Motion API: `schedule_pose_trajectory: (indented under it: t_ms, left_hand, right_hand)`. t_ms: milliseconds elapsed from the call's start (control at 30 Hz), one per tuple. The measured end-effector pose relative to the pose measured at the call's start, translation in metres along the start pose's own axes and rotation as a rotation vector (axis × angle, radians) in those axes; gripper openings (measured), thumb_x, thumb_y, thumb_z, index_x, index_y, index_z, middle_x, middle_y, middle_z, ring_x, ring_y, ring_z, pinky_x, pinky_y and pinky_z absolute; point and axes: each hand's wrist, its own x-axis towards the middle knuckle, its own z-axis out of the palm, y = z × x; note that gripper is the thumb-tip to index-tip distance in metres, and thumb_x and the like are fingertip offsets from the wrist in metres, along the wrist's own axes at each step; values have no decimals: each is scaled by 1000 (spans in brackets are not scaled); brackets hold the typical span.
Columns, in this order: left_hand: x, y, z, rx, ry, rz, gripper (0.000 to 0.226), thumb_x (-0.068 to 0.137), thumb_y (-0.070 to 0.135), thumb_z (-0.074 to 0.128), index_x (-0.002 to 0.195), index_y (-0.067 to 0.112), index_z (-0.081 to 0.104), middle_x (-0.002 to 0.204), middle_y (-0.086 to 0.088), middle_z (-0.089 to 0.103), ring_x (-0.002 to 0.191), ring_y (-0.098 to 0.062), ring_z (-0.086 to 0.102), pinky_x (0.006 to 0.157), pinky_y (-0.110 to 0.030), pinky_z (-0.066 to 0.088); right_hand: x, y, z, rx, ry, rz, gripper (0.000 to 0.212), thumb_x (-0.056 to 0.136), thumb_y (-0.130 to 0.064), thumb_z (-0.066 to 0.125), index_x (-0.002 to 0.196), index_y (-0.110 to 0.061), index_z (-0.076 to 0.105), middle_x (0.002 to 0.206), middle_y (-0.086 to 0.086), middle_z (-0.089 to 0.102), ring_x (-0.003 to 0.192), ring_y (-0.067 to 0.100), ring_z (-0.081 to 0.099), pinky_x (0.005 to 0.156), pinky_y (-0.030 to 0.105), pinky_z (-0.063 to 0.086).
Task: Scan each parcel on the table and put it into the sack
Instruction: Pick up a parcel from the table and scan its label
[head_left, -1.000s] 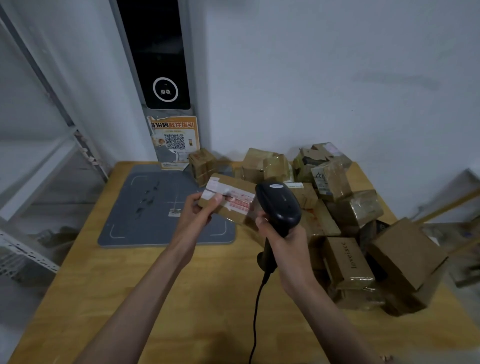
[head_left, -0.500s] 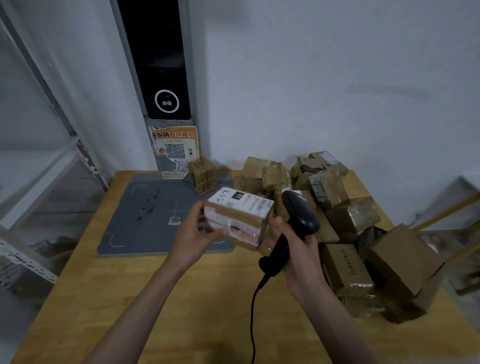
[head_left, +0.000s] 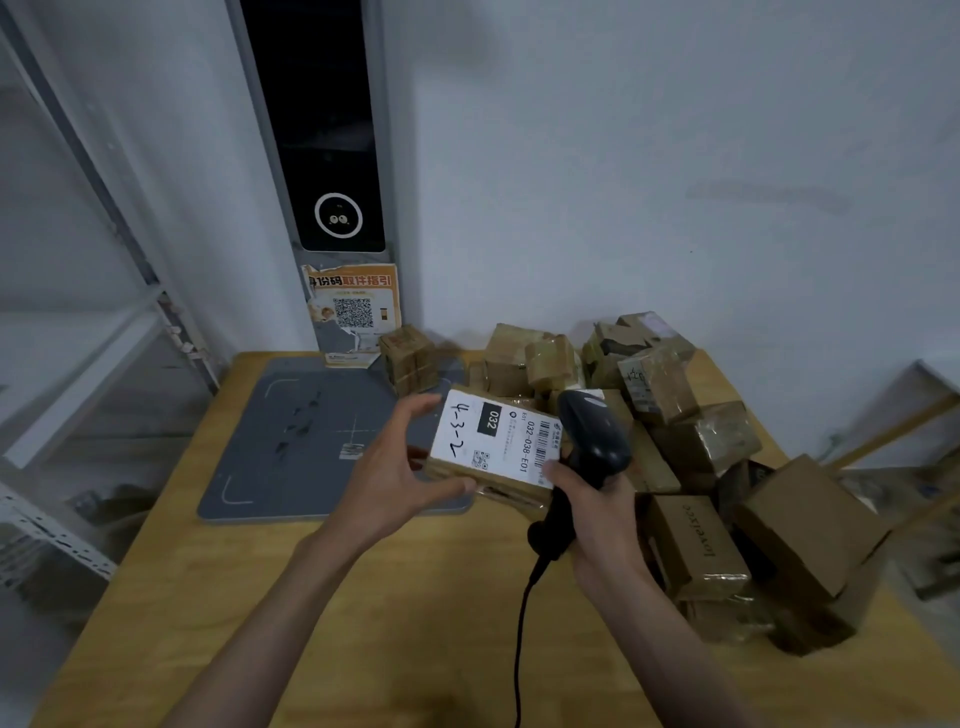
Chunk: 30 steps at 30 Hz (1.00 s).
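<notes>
Wooden table (head_left: 322, 597) against white wall (head_left: 649, 156), grey mat (head_left: 291, 447), heaped parcels (head_left: 691, 436)

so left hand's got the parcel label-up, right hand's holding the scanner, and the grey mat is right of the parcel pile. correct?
One slip: the head view shows the grey mat left of the parcel pile, not right. The left hand holds the parcel label-up; the right hand holds the scanner.

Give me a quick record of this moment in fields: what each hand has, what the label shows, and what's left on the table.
left hand: grips the parcel
right hand: grips the black scanner
label: faces up, handwritten 4-3-2, printed 032, barcode beside the scanner head
parcel position: held above the grey mat
remaining: pile of taped boxes on the right of the wooden table
sack: not in view
</notes>
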Motion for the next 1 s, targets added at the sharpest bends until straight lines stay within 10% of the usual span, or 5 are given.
schedule_pose_trajectory:
  t_ms: [133, 533, 733, 1000]
  left_hand:
    - [3, 6, -9, 251, -123, 46, 117, 60, 44, 92, 148, 56, 16, 143, 30, 36, 80, 0, 61, 67, -18, 47]
    - [26, 19, -38, 702, -61, 67, 100, 61, 56, 81, 141, 47, 22, 141, 18, 34, 110, -24, 58, 91, -45, 46]
    - [39, 16, -58, 834, -50, 64, 104, 60, 51, 82, 141, 50, 17, 145, 19, 30, 107, -29, 60, 84, -47, 55]
    - [37, 17, -71, 866, -29, 101, 106, 62, 47, 83, 143, 53, 15, 147, 20, 31, 105, -25, 61, 76, -39, 58]
  right_hand:
    - [5, -4, -3, -22, -41, -17, 26, 89, 0, 70, 108, -19, 72, 106, 2, 78, 111, 26, 69, 106, 56, 48]
    - [19, -47, -21, -749, -338, -304, 3, 89, -11, 70, 87, -10, 72, 80, 2, 73, 81, 9, 70, 86, 40, 58]
    - [23, -75, -22, -1100, -475, -548, 22, 87, -15, 76, 106, -22, 66, 87, -11, 69, 87, -8, 63, 74, 6, 48]
    - [28, -70, -23, -1309, -507, -593, 25, 88, -24, 76, 111, -21, 69, 90, -11, 71, 87, 3, 67, 84, 22, 57]
